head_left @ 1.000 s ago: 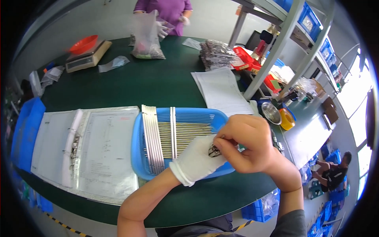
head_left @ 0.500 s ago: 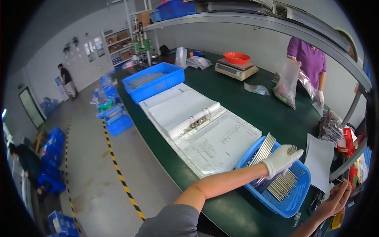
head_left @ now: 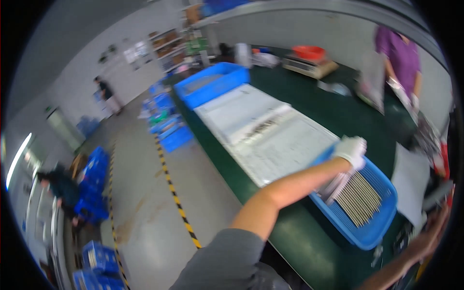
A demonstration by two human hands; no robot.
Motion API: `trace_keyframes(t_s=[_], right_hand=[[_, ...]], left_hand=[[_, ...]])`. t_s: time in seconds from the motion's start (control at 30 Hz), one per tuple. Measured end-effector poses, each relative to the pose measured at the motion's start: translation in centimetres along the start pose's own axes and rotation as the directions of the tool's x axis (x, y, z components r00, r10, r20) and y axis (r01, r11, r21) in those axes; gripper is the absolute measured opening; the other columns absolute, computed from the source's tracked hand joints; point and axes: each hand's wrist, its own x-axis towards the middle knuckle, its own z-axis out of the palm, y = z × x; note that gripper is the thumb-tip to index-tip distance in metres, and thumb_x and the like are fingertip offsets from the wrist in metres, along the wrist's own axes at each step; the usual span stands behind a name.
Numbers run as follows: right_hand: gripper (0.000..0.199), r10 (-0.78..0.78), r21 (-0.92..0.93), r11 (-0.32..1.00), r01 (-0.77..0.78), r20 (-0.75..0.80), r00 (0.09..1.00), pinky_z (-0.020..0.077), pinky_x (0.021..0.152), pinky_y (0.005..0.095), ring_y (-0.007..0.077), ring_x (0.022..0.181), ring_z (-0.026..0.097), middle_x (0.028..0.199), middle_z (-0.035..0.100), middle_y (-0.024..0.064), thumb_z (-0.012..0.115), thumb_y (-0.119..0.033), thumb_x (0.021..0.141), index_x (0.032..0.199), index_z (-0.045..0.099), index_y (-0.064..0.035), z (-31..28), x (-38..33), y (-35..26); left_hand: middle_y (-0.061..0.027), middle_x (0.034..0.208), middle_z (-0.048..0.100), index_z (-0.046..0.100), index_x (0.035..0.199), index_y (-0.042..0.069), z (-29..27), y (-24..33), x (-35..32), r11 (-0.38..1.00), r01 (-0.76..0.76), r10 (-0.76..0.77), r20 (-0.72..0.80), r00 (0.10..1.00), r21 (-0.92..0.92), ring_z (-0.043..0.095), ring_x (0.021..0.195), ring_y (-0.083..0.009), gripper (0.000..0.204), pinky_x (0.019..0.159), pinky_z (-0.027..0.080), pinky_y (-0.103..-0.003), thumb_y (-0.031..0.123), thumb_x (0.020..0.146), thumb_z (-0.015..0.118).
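My left hand point(head_left: 352, 151), in a white glove, is over the far side of a blue plastic basket point(head_left: 388, 212). Its fingers look curled closed; what they hold, if anything, is hidden. Slim metal rods point(head_left: 358, 200) lie side by side in the basket, and a blurred pinkish-grey strip point(head_left: 334, 187) lies beside them below my wrist. At the right edge is my bare right hand point(head_left: 434, 229), near the grey shelf post point(head_left: 437, 194). Motion smears its fingers, so their grip does not show.
An open ring binder point(head_left: 295, 140) lies left of the basket, with a blue bin point(head_left: 212, 87) beyond it. White paper point(head_left: 411, 181) lies to the right. Farther back are a scale with a red bowl point(head_left: 309, 53) and a co-worker in purple point(head_left: 403, 60). A shelf beam crosses above.
The view has shifted, so the table sits farther right. My gloved left hand has moved from above the rods toward the basket's far side, uncovering more rods. My right hand is nearer the picture's edge.
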Motion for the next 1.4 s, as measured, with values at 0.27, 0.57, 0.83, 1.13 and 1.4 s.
trace_keyframes(t_s=[0.27, 0.57, 0.83, 1.13, 1.4], right_hand=[[0.017, 0.071, 0.233, 0.971, -0.06, -0.04, 0.997, 0.0263, 0.05, 0.0158, 0.0015, 0.055, 0.037, 0.064, 0.047, -0.0037, 0.054, -0.013, 0.092, 0.089, 0.062, 0.0015, 4.7, 0.3, -6.1], [0.009, 0.044, 0.321, 0.947, -0.027, -0.046, 0.998, 0.0315, 0.056, 0.0143, 0.0014, 0.062, 0.044, 0.076, 0.06, 0.0014, 0.06, -0.005, 0.087, 0.087, 0.06, 0.0037, 3.7, 0.6, -5.3], [0.017, 0.047, 0.287, 0.957, -0.031, -0.049, 0.998, 0.0277, 0.051, 0.0161, 0.0016, 0.055, 0.039, 0.063, 0.048, -0.0032, 0.057, -0.015, 0.089, 0.088, 0.063, 0.0011, 4.2, 1.3, -5.1], [0.014, 0.031, 0.318, 0.948, -0.027, -0.007, 1.0, 0.0338, 0.055, 0.0162, 0.0029, 0.061, 0.045, 0.073, 0.059, 0.0008, 0.06, -0.01, 0.087, 0.085, 0.061, 0.0033, 4.5, 1.4, -4.7], [0.009, -0.061, 0.266, 0.962, 0.063, -0.014, 0.998, 0.0326, 0.053, 0.016, 0.0024, 0.059, 0.045, 0.067, 0.057, 0.0001, 0.063, -0.006, 0.084, 0.084, 0.062, 0.0033, 4.5, 1.3, -4.6]], left_hand=[[-0.015, 0.111, 0.047, 0.048, 0.114, 0.006, -1.7, -1.3, -1.5, 0.928, -0.023, 0.041, -0.041, 0.998, 0.371, 0.047, 0.107, -0.0313, 0.067, 0.09, 0.043, -0.041, 0.039, 0.062, 0.075], [-0.0226, 0.138, 0.027, 0.017, 0.143, 0.007, -0.9, -3.2, -3.9, 0.892, -0.115, 0.111, 0.034, 0.993, 0.437, 0.031, 0.128, -0.0381, 0.098, 0.107, 0.029, -0.042, 0.029, 0.065, 0.071], [-0.0202, 0.139, 0.03, 0.023, 0.142, 0.011, -1.5, -3.8, -2.3, 0.881, -0.116, 0.103, 0.055, 0.993, 0.459, 0.024, 0.133, -0.0379, 0.092, 0.11, 0.022, -0.043, 0.034, 0.065, 0.069], [-0.0181, 0.125, 0.041, 0.046, 0.123, 0.006, -1.6, -0.9, -3.4, 0.594, -0.705, 0.721, 0.133, 0.68, 0.389, 0.034, 0.123, -0.0398, 0.068, 0.103, 0.027, -0.05, 0.027, 0.065, 0.072], [-0.0115, 0.101, 0.05, 0.055, 0.106, 0.006, -0.5, 2.1, -7.1, 0.564, -0.824, 0.695, 0.51, 0.508, 0.053, 0.052, 0.093, -0.0299, 0.054, 0.084, 0.043, -0.04, 0.016, 0.057, 0.073]])
